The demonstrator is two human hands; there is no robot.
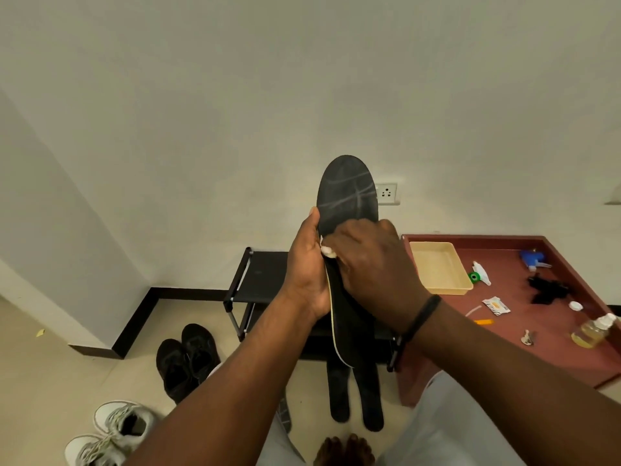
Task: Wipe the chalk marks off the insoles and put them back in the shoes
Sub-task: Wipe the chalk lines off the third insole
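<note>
Left hand point(307, 264) is gripping the black insole point(347, 193) upright above the shoe rack point(262, 280), fingers curled round its edge; right hand point(369, 260) is pinching a white cloth point(328, 252) against it. Chalk lines are showing near the toe.

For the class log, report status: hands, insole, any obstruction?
Left hand grips insole edge; right hand presses white wipe on it. Chalk marks remain on upper half. Nothing in the way.

Left hand point(307, 267) grips black insole point(347, 196) upright at centre; chalk lines on its toe half. Right hand point(368, 260) presses white cloth point(327, 252) against it. Two more insoles point(356, 395) at 6 o'clock, black shoes point(188, 358) at 8 o'clock on floor.
</note>
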